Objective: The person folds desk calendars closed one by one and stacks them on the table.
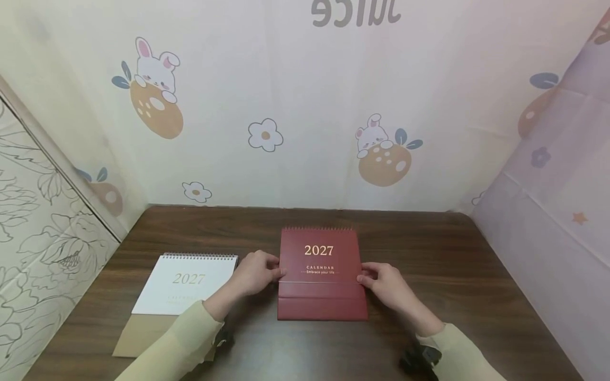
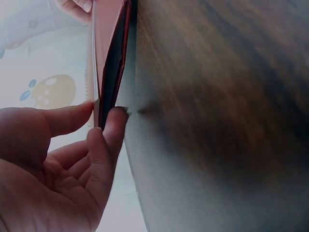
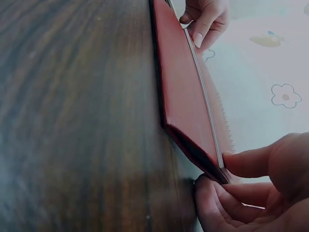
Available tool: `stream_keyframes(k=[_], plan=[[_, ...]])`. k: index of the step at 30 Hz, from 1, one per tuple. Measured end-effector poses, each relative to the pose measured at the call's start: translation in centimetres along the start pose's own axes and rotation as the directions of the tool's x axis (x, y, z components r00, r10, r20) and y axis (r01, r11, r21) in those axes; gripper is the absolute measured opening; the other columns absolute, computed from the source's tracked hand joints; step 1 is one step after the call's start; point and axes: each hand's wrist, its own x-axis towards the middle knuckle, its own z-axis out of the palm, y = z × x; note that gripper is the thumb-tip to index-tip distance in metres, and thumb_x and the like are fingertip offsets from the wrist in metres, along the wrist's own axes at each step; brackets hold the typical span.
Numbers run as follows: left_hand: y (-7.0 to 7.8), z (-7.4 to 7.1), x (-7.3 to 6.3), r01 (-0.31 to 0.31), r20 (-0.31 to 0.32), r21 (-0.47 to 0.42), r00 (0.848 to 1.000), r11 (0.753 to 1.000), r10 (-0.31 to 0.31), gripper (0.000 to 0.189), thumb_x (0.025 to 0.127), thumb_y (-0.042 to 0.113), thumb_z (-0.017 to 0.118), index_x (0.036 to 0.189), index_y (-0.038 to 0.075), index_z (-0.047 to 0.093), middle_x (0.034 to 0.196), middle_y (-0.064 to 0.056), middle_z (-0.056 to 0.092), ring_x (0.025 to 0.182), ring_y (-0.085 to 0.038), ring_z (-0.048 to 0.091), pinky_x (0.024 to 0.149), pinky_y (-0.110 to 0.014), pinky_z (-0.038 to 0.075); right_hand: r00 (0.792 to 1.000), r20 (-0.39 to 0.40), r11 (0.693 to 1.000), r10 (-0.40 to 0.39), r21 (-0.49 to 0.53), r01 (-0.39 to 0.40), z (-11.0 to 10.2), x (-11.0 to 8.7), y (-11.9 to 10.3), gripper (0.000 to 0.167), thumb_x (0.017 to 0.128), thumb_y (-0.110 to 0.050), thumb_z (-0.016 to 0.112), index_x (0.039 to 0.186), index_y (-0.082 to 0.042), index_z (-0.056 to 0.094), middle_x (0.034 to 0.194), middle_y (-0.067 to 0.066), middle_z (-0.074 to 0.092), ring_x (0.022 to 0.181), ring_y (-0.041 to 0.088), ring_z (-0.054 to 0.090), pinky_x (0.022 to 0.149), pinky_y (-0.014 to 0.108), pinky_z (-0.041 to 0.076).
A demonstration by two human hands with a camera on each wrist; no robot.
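A dark red 2027 desk calendar (image 1: 320, 291) with a spiral binding along its far edge lies low over the table between both hands. My left hand (image 1: 257, 271) pinches its left edge, thumb on top and fingertips beneath, as the left wrist view shows. Opposite, my right hand (image 1: 387, 284) pinches the right edge the same way. In the right wrist view, the calendar's red base (image 3: 181, 82) is folded nearly flat under the pages, a narrow gap showing at its side.
A white 2027 desk calendar (image 1: 183, 283) with a tan base lies at the left, partly covered by my left forearm. The dark wood table (image 1: 429, 238) ends at a patterned curtain (image 1: 310, 169) behind; another patterned sheet (image 1: 557, 211) hangs at the right.
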Motion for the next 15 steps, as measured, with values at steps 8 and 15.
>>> stream_keyframes(k=[8, 15], plan=[[0.03, 0.07, -0.08, 0.036, 0.034, 0.037, 0.999, 0.999, -0.038, 0.022, 0.093, 0.029, 0.072, 0.102, 0.009, 0.078, 0.069, 0.007, 0.065, 0.062, -0.013, 0.054, 0.056, -0.031, 0.042, 1.000, 0.022, 0.994, -0.012, -0.110, 0.015, 0.50, 0.06, -0.20, 0.040, 0.096, -0.019, 0.067, 0.128, 0.005, 0.063, 0.123, 0.020, 0.065, 0.110, 0.029, 0.062, 0.091, 0.053, 0.049], [-0.25, 0.24, 0.19, 0.052, 0.032, 0.067, 0.998, 0.996, -0.055, 0.025, 0.092, 0.032, 0.073, 0.103, 0.010, 0.079, 0.078, 0.003, 0.067, 0.065, -0.015, 0.052, 0.057, -0.032, 0.041, 1.000, 0.023, 0.989, -0.019, -0.149, 0.022, 0.70, -0.03, -0.33, 0.039, 0.095, -0.018, 0.069, 0.126, 0.006, 0.065, 0.106, 0.011, 0.067, 0.085, 0.020, 0.056, 0.073, 0.037, 0.047]])
